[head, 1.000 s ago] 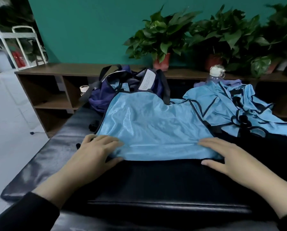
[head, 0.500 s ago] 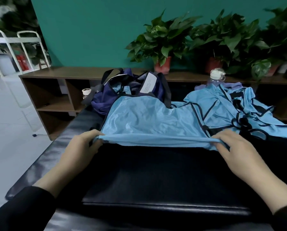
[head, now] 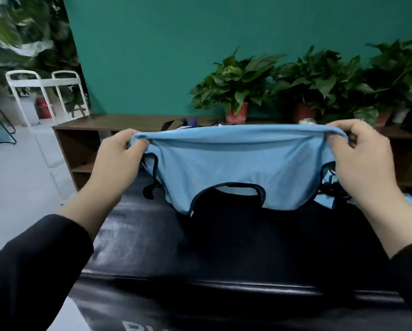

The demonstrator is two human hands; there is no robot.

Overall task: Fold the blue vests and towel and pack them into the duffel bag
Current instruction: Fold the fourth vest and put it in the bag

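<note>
A blue vest [head: 236, 173] was found held up in the air over the black padded bench [head: 224, 247], stretched by its hem between two hands. The left hand [head: 119, 161] was seen pinching the left corner of the hem, fingers curled round the cloth; the right hand [head: 362, 158] was seen gripping the right corner in like manner. The garment hung upside down, its dark-trimmed neck opening lowest and close to the bench surface; contact could not be confirmed. The duffel bag [head: 188, 121] was almost wholly hidden behind the raised vest, only a strap and a patch of dark fabric being visible near the wooden shelf unit [head: 92, 130]. A further heap of blue cloth [head: 329, 185] was noted at the right, partly covered by the right hand. No towel could be identified.

The folding step was judged to be in hand, with no packing seen. The next move was judged to call for the vest to be lowered and doubled over evenly, both corners being kept level.
</note>
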